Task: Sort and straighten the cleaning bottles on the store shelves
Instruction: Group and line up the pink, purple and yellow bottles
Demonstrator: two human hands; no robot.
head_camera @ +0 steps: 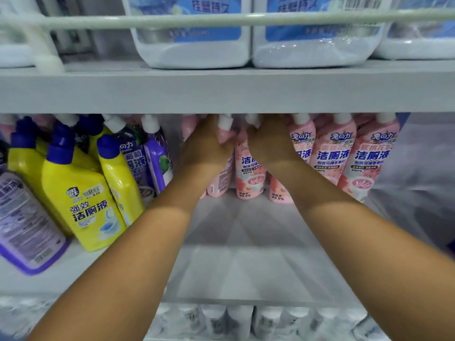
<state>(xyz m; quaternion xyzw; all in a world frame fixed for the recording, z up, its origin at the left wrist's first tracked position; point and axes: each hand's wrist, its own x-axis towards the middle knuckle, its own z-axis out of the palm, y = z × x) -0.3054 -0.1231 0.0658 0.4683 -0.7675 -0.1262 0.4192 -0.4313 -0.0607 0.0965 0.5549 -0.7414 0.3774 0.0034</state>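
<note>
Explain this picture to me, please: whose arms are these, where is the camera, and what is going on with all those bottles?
There is no machine here. A person wears a camera on the head, so you look down along their own two bare arms into a store shelf. The left hand grips the neck of a pink bottle. The right hand reaches among the same pink bottles at the back, but its fingers are hidden, so what it holds is unclear. To the left, yellow bottles and purple bottles lean in disorder. On the shelf above stand large blue-labelled jugs.
</note>
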